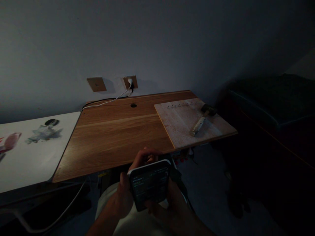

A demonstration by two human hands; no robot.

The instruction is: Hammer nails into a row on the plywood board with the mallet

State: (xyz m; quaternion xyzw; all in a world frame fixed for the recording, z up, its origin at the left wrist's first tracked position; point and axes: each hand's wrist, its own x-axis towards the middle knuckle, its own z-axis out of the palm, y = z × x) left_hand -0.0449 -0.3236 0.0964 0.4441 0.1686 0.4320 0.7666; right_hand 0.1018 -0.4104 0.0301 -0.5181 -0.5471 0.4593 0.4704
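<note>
A phone (150, 185) with a pale rim and a dark screen is tilted up towards me over my lap; small lines of text glow on it. My left hand (124, 196) grips its left edge, with the thumb along the side and fingers curled behind the top. On the other side, my right hand (169, 206) is closed about the lower right edge, a digit lying over the bottom of the screen. Shadow hides part of the right fingers. Beyond the phone, a hammer (200, 123) with a pale handle lies on a square board (172, 123).
The wooden desk (110, 134) stands against the wall, with a cable hole (133, 105). A plug and cables sit in the wall socket (130, 82). On the left, a white table (31, 164) bears a crumpled plastic wrapper (44, 133). Darkness covers the right side.
</note>
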